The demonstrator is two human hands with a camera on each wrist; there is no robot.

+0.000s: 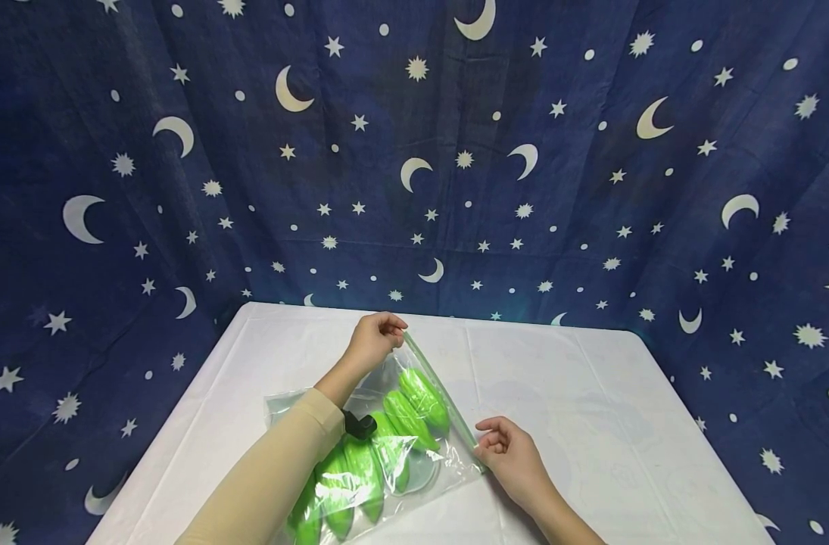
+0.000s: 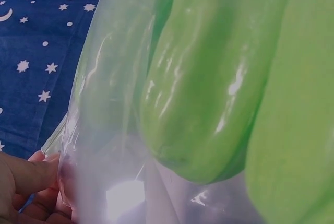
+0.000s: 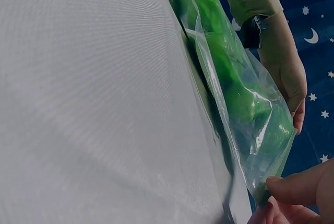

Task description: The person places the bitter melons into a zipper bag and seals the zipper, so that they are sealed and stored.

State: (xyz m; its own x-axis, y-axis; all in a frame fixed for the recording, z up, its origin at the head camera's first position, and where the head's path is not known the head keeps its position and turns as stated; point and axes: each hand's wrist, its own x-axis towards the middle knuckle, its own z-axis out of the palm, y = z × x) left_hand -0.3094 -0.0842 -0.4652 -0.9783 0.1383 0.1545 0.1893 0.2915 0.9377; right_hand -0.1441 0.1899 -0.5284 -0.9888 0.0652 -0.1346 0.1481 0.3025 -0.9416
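Note:
A clear zip bag lies at an angle on the table, with a green zip strip along its right-hand edge. Several glossy, bright green cucumber-shaped vegetables lie side by side inside; one vegetable fills much of the left wrist view. My left hand pinches the strip's far end between thumb and fingers. At its near end, my right hand pinches the bag's other corner, thumb on the strip in the right wrist view. My left forearm crosses over the bag and hides part of it.
The table has a white cloth, with bare cloth right of the bag. A dark blue curtain printed with moons and stars hangs behind and at both sides. A black strapped device sits on the left wrist.

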